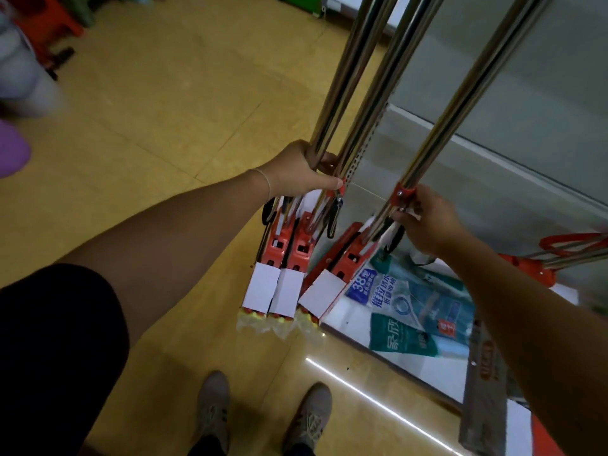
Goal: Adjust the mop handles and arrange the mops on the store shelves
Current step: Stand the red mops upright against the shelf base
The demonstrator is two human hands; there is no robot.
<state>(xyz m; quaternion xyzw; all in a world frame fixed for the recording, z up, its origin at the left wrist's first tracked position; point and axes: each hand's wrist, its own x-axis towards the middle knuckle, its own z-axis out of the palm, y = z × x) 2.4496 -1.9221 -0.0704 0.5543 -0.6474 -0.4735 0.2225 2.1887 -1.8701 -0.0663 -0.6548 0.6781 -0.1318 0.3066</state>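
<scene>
Three sponge mops with shiny steel handles and red heads stand upright at the end of a white store shelf (pixel 493 153). Two of them (pixel 342 87) stand side by side on the left, and my left hand (pixel 296 171) is wrapped around their handles just above the red heads (pixel 284 251). The third mop (pixel 467 97) leans to the right. My right hand (pixel 427 222) grips it at its red collar (pixel 403 194) and pull lever. White card sleeves (pixel 263 286) cover the mop heads, whose wrapped yellow sponges (pixel 253 315) rest on the floor.
A packaged flat mop (pixel 411 307) lies on the low white shelf base at the right. Another red mop (pixel 543 268) lies further right. A grey strip (pixel 483 390) leans at the lower right. My shoes (pixel 214 406) stand on the yellow tiled floor. Red stools (pixel 49 21) are at the far left.
</scene>
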